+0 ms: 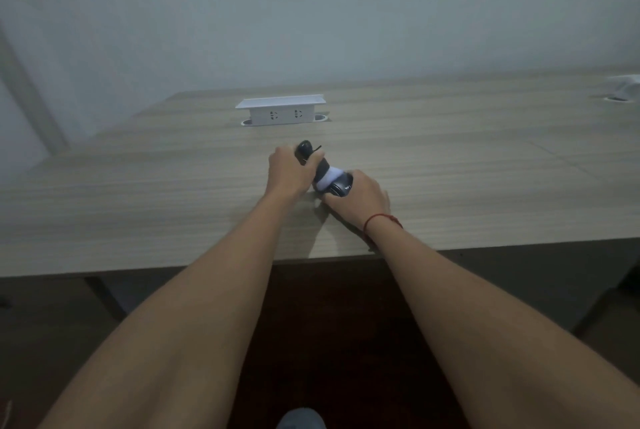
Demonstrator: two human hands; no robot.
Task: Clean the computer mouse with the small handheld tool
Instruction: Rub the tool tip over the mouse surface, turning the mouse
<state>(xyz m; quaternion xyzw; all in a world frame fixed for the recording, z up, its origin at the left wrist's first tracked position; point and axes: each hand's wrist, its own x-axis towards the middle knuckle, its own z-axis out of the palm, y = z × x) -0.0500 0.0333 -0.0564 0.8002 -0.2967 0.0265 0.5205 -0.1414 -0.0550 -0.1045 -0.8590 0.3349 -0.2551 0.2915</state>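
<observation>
Pale wood-grain desk (138, 206) is set against a plain wall, with a raised white socket box (281, 110) standing well behind the work. Near the front edge, the mouse (341, 187) is pinned to the desk by the right hand (360, 198), whose fingers are wrapped closed around its dark body; a red cord (381, 220) is worn at that wrist. The small tool (317, 161), dark at the handle and white at the working end, is gripped in the closed left hand (289, 170) and angled down so that its white end is pressed against the mouse.

Trouble is most likely to come from a slip: if the tool is pushed hard along the smooth shell, the mouse could be skated out of the holding fingers. Whether the tool's end is seated in a seam cannot be told. Both forearms are stretched forward and converge, the wrists kept low over the desk.
</observation>
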